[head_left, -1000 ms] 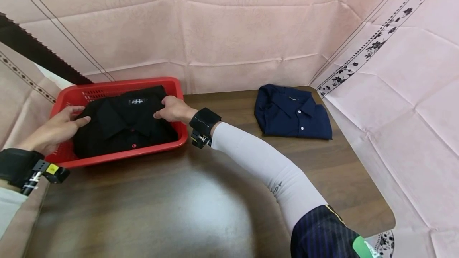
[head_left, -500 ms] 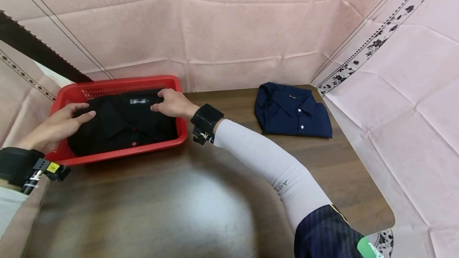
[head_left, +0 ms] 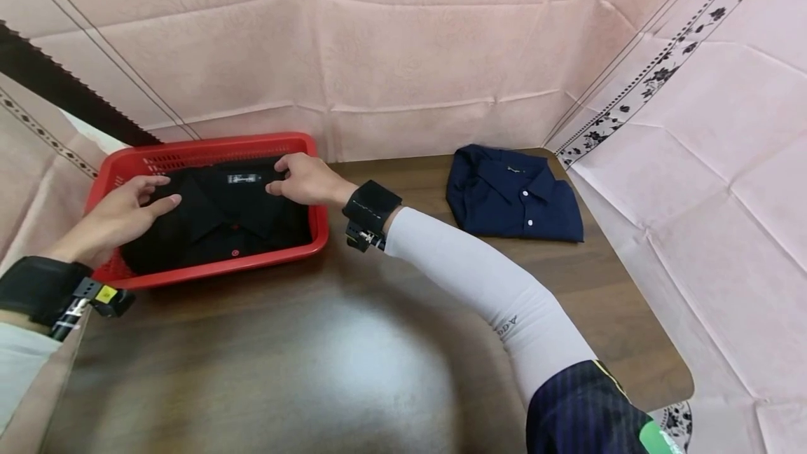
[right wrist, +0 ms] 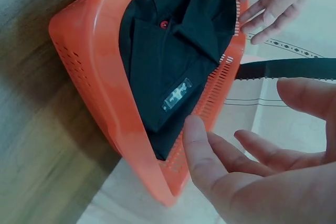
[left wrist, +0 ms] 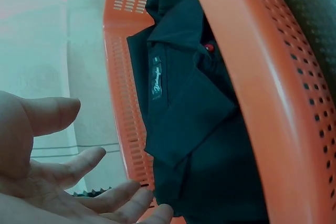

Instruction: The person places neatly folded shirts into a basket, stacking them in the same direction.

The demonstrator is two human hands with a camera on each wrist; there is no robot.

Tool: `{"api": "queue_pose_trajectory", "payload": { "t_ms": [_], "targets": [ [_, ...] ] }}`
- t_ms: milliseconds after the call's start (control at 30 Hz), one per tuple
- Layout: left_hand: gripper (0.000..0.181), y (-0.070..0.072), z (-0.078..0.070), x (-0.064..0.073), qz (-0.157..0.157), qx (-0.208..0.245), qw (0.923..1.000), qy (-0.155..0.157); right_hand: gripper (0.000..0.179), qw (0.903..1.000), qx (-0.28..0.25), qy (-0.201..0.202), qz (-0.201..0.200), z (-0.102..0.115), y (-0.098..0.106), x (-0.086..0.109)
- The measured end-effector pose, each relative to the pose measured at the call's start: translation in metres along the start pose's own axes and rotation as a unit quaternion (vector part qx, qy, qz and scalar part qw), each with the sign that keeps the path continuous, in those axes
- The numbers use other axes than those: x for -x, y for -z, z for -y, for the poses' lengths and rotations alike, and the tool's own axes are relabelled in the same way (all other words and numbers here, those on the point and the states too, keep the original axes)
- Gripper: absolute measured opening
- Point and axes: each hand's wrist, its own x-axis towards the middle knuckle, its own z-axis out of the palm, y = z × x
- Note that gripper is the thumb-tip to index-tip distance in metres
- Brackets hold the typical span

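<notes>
A folded black shirt [head_left: 217, 216] with red buttons and a collar label lies inside the red plastic basket [head_left: 214, 270] at the left of the table. My left hand [head_left: 122, 216] is over the basket's left end, fingers spread and apart from the cloth. Over the right end is my right hand [head_left: 309, 179], its thumb and fingers parted with nothing between them. In the left wrist view the left hand [left wrist: 68, 166] shows bare beside the basket wall. The right wrist view shows the right hand [right wrist: 262, 166] loosely bent, holding nothing.
A folded navy shirt [head_left: 513, 195] with white buttons lies at the table's back right. Pink patterned cloth [head_left: 410, 54] hangs behind and beside the wooden table [head_left: 353, 342]. A dark serrated-edged strip [head_left: 69, 90] slants down to the basket's back left corner.
The black shirt has settled lower in the basket, and both hands have let go of it. My left hand has shifted right and slightly up; the right hand has moved only a little.
</notes>
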Motion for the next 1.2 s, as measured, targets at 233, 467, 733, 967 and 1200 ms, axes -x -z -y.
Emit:
{"api": "queue_pose_trajectory", "payload": {
  "t_ms": [233, 467, 733, 967, 1200],
  "targets": [
    [0.094, -0.008, -0.017, 0.002, 0.008, 0.003, 0.9999, -0.015, 0.05, 0.9996, 0.027, 0.009, 0.008, 0.0, 0.01, 0.007],
    [0.088, -0.016, -0.039, 0.005, 0.007, -0.007, 0.9991, -0.041, 0.049, 0.9991, 0.037, 0.017, 0.006, -0.007, 0.018, 0.013],
    [0.079, -0.025, -0.057, 0.012, -0.011, -0.045, 0.9957, -0.08, 0.049, 0.9987, 0.045, 0.023, 0.002, -0.016, 0.027, 0.021],
    [0.078, -0.033, -0.076, 0.016, -0.012, -0.047, 0.9932, -0.105, 0.05, 0.997, 0.068, 0.035, -0.003, -0.026, 0.036, 0.029],
    [0.072, -0.039, -0.09, 0.02, -0.024, -0.064, 0.9871, -0.145, 0.048, 0.9934, 0.096, 0.062, -0.012, -0.036, 0.043, 0.039]
  ]
}}
